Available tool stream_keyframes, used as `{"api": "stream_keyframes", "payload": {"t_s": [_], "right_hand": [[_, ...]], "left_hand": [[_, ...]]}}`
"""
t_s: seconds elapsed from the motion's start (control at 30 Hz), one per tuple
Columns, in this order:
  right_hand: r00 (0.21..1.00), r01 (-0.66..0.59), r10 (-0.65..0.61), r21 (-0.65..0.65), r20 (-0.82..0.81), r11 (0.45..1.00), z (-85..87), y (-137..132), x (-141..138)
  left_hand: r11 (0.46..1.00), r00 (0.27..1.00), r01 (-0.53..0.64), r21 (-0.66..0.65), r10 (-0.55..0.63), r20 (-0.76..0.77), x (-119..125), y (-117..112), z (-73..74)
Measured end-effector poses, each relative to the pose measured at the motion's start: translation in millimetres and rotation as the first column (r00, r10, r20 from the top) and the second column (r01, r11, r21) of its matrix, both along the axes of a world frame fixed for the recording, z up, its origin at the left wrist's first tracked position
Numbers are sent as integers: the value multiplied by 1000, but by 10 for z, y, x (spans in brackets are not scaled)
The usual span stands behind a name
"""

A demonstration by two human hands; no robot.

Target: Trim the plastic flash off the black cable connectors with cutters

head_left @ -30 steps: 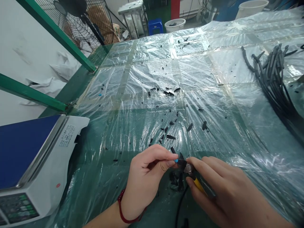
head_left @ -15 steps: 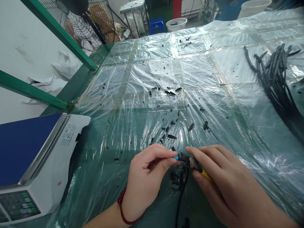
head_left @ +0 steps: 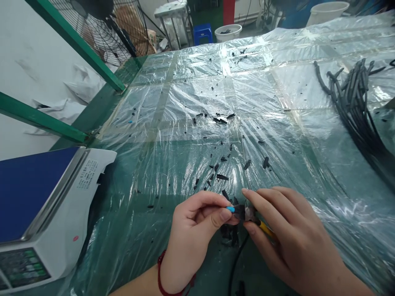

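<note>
My left hand [head_left: 193, 228] pinches the end of a thin black cable [head_left: 235, 263] between thumb and forefinger, a blue wire tip [head_left: 230, 209] showing at the fingertips. My right hand [head_left: 286, 234] grips a small cutting tool [head_left: 251, 216] with a yellow handle, its dark jaws closed against the cable end. The cable runs down from the hands toward the bottom edge. Both hands hover low over the plastic-covered green table [head_left: 173, 135]. Black insulation scraps [head_left: 220, 172] lie just beyond the fingers.
A white weighing scale with a blue top [head_left: 37, 205] sits at the left edge. A bundle of grey-black cables [head_left: 358, 102] lies at the right. A floor fan [head_left: 105, 28], green frame bars [head_left: 77, 45] and white buckets [head_left: 227, 31] stand behind the table.
Both hands have shifted slightly lower and nearer together around the cable end. My left thumb has moved closer to the tool's jaws.
</note>
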State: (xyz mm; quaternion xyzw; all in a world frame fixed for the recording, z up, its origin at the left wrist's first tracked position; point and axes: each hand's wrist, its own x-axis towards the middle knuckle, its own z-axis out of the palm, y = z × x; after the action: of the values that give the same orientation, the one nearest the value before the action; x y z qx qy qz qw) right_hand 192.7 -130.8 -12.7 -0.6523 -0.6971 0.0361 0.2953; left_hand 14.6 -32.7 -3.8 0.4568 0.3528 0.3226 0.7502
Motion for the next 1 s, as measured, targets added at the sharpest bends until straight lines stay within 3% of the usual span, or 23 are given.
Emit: {"api": "stream_keyframes", "payload": {"t_s": [1.0], "right_hand": [[999,-5,5,5,49,1000,12,5,17]], "left_hand": [[997,997,-34,62,38,-64,-16,-53,-24]]}}
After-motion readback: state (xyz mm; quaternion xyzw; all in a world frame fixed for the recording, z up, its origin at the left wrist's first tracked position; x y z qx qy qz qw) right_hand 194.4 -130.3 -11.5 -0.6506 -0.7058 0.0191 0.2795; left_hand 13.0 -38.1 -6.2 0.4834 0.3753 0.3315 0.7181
